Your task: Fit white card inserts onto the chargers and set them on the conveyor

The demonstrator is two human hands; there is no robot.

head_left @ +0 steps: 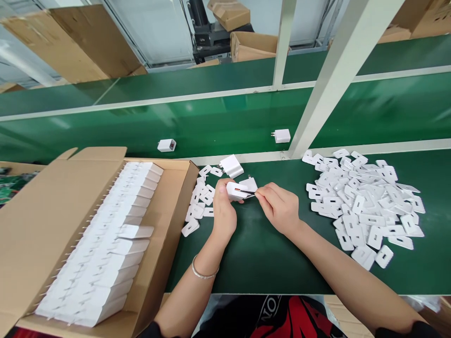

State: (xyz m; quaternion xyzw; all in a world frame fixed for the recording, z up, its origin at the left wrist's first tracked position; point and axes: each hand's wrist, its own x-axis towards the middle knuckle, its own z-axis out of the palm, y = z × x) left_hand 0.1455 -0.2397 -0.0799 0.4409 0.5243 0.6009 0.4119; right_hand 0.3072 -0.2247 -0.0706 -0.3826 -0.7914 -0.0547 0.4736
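My left hand (223,210) is closed around a white charger plug (235,189), held just above the green table. My right hand (279,206) is pinched on a thin dark tool (248,193) whose tip touches the charger's face. Another white charger (231,165) lies just behind my hands. A second one (248,184) sits against the held charger.
An open cardboard box (42,220) at the left holds rows of white chargers (105,253). Small white plastic covers lie in a little heap (199,202) by the box and a large heap (366,202) at the right. Two chargers (167,145) (282,135) ride the green belt behind. A white frame post (331,80) rises at the right.
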